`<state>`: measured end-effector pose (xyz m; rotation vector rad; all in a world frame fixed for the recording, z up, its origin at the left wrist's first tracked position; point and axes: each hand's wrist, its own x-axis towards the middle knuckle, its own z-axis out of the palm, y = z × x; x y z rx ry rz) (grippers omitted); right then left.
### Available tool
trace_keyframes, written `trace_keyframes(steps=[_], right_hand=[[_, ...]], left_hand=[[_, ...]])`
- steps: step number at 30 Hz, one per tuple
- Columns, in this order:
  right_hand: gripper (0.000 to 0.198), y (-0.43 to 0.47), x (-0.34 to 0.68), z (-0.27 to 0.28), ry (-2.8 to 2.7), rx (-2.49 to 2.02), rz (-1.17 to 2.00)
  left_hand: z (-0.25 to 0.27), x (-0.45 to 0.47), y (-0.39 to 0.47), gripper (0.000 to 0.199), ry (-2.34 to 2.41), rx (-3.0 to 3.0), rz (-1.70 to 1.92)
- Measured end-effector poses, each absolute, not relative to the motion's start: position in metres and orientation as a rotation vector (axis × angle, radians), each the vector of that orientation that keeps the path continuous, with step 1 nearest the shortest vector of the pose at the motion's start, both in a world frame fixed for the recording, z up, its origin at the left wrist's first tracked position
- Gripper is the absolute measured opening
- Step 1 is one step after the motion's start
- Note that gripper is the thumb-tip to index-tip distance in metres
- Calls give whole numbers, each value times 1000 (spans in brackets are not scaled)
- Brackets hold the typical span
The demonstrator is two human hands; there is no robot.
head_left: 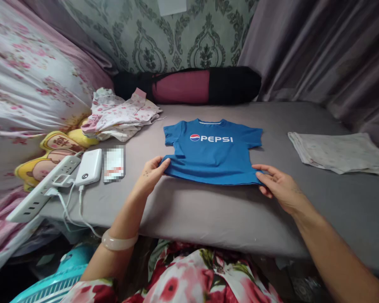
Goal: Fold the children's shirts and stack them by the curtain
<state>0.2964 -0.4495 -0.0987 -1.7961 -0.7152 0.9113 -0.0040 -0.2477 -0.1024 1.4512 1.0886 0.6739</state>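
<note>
A small blue T-shirt (213, 158) with a PEPSI print lies face up on the grey sheet (189, 206), its collar toward the wall and both short sleeves spread. My left hand (153, 170) pinches the left corner of its hem between thumb and fingers. At the opposite hem corner, my right hand (276, 185) grips the cloth the same way. The hem is drawn out between the two hands and lifted slightly off the sheet. A pale bangle (119, 242) circles my left wrist.
Left stand a power strip (44, 189), a white power bank (89, 167) with cables, a blurred packet (114, 163) and crumpled printed clothes (121, 113). A folded pale cloth (341, 151) lies right. A long black-and-maroon bag (186, 86) lines the wall. A turquoise fan (60, 273) is below.
</note>
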Motion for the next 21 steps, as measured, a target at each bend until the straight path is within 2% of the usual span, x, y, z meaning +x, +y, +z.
trace_keyframes(steps=[7,14,21], right_hand=[[68,-462,299,-94,-601,-1701,1082],[80,-475,297,-98,-684,-1862,1182],[66,-477,298,-103,-789,-1995,1250]], left_hand=[[-100,-14,-257,49,1055,1104,635],[-110,-24,-271,52,1201,1232,384],[-112,-26,-267,54,1222,1362,298]])
